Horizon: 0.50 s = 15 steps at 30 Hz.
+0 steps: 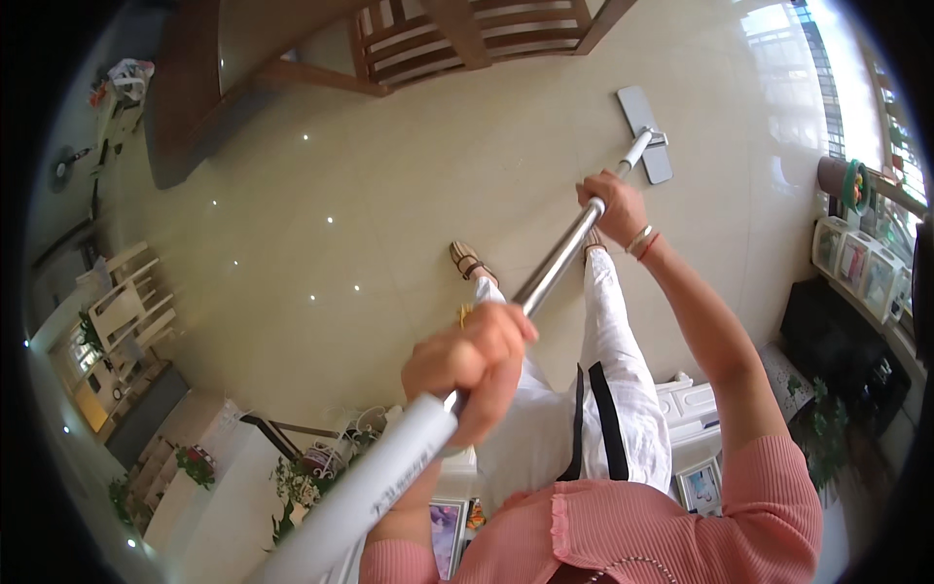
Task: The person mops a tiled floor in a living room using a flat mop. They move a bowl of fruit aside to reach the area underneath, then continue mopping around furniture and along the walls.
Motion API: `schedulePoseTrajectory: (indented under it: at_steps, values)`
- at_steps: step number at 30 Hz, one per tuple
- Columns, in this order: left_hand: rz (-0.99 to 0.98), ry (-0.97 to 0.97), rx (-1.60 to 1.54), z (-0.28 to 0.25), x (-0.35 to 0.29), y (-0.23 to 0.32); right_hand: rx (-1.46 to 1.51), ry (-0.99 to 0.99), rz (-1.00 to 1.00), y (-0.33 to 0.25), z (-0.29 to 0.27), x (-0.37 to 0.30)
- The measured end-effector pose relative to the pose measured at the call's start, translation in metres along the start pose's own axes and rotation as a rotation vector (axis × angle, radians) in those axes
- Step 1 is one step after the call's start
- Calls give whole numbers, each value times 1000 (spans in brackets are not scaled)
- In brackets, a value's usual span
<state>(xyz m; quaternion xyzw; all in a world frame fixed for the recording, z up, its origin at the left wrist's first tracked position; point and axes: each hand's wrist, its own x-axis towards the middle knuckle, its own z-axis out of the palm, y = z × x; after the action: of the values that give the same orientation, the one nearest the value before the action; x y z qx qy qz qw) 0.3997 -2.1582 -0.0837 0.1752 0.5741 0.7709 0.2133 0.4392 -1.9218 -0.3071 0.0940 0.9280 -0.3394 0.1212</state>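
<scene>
Across the view slants a flat mop with a metal pole [556, 269] and a white upper grip [365, 501]. My left hand [469, 365] is closed around the pole just below that white grip, slightly blurred. Farther down, my right hand [615, 206] wraps the pole near a white collar, a bracelet and red string at its wrist. The mop's grey rectangular head [637, 112] lies flat on the tiled floor [409, 185], ahead and to the right of my feet. A white joint links pole and head.
A wooden chair [477, 39] and a dark brown table [209, 88] stand at the far side. Along the right are a flowerpot [835, 177] and clear-fronted boxes [861, 263]. White flowers [297, 484], picture frames [700, 485] and white furniture [691, 409] sit close behind me.
</scene>
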Motion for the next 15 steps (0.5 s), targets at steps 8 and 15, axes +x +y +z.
schedulePoseTrajectory:
  at_steps: [8,15]
  values:
    - [41,320,111,-176,-70,47,26,16,-124,-158,122,54]
    - [122,535,300,-282,-129,146,157,-196,-243,-333,193,93]
